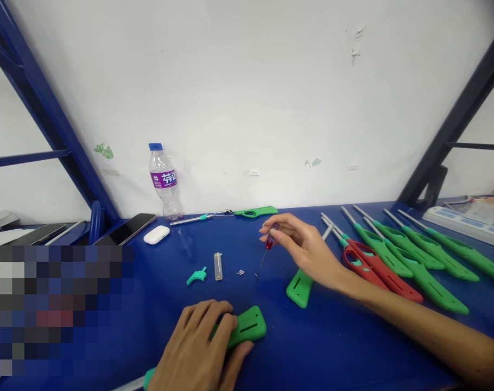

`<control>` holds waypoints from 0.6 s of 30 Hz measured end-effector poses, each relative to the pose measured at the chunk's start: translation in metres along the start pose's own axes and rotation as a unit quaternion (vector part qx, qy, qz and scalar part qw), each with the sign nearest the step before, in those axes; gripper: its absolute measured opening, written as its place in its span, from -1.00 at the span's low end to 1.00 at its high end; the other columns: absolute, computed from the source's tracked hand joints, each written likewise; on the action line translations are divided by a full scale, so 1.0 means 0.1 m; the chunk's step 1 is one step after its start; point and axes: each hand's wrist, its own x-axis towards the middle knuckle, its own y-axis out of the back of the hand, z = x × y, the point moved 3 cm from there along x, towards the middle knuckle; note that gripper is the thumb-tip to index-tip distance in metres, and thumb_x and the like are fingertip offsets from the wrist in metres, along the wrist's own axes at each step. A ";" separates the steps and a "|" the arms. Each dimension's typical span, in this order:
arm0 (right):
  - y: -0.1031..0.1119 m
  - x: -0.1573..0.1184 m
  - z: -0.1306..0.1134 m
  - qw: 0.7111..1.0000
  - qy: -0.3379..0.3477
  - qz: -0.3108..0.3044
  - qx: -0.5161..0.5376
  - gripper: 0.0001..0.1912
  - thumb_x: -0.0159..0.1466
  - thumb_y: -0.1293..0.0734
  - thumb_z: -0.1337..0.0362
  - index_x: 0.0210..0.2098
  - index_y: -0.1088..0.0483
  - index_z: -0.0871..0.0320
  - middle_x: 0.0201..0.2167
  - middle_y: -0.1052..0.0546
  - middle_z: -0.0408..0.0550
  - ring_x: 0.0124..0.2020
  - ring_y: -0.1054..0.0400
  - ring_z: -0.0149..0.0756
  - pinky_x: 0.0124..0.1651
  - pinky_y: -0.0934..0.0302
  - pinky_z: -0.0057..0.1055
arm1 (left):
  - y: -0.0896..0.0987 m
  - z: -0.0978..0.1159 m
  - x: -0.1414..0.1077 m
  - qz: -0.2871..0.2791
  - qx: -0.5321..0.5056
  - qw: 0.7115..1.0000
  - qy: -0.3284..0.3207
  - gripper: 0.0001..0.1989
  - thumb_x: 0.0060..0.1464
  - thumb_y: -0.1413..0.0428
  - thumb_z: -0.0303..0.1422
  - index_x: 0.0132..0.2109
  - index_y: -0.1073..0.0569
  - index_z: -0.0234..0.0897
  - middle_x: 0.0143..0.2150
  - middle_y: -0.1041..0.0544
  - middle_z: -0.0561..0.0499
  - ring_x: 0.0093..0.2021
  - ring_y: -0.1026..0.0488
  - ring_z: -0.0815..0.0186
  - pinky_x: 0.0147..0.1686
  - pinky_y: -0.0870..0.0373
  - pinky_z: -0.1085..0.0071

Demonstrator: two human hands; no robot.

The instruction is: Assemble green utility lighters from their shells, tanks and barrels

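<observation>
In the head view my left hand (pixel 200 342) is wrapped over a green stick lighter (pixel 253 325) lying on the blue table; its handle end shows beyond the fingers. A small screwdriver (pixel 268 243) with a red and purple handle is pinched in my right hand (pixel 306 251). Its shaft points down, and its tip is by a tiny screw (pixel 257 275); I cannot tell whether they touch. Between the hands lie a teal trigger (pixel 197 276), a clear fuel tank (pixel 218 266) and a small pinkish part (pixel 240 272). Another green lighter (pixel 299 288) is partly hidden behind my right hand.
Several green lighters (pixel 430 247) and red lighters (pixel 387 266) lie along the right. Against the wall are a plastic bottle (pixel 164 182) and a partly dismantled green lighter (pixel 257 212). A white earbud case (pixel 156 234) and a phone (pixel 127 229) are at the left.
</observation>
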 end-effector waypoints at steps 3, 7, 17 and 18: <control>0.00 0.00 0.01 1.000 0.001 -0.001 -0.002 -0.80 0.50 -0.30 0.14 0.04 -0.43 0.05 -0.06 -0.61 0.00 -0.03 -0.56 -0.15 0.02 -0.46 -0.17 | -0.04 0.06 0.03 -0.031 -0.012 0.999 -0.024 -0.68 0.37 -0.06 -0.37 0.21 -0.40 -0.12 -0.04 -0.60 -0.01 -0.14 -0.59 0.23 -0.17 -0.58 0.30; 0.01 0.01 0.01 1.000 -0.001 0.003 -0.003 -0.81 0.49 -0.31 0.14 0.03 -0.43 0.05 -0.07 -0.62 -0.01 -0.05 -0.57 -0.16 0.01 -0.46 -0.18 | -0.04 0.08 0.04 -0.046 -0.010 0.997 -0.056 -0.61 0.36 -0.02 -0.44 0.28 -0.37 -0.13 -0.02 -0.58 -0.06 -0.14 -0.59 0.22 -0.19 -0.59 0.30; 0.02 0.03 0.03 1.000 0.001 0.012 -0.006 -0.80 0.49 -0.31 0.14 0.03 -0.43 0.07 -0.07 -0.62 -0.01 -0.06 -0.57 -0.18 -0.01 -0.45 -0.22 | -0.04 0.13 0.04 -0.079 0.021 0.993 -0.086 -0.59 0.39 0.05 -0.45 0.32 -0.34 -0.22 0.05 -0.59 -0.09 -0.06 -0.60 0.15 -0.15 -0.62 0.20; 0.02 0.04 0.04 1.000 0.001 0.011 -0.005 -0.80 0.49 -0.31 0.14 0.03 -0.43 0.07 -0.07 -0.62 -0.01 -0.06 -0.57 -0.18 -0.01 -0.45 -0.22 | -0.04 0.14 0.05 -0.084 0.027 0.992 -0.089 -0.59 0.39 0.06 -0.45 0.32 -0.34 -0.23 0.07 -0.59 -0.09 -0.05 -0.60 0.14 -0.13 -0.62 0.18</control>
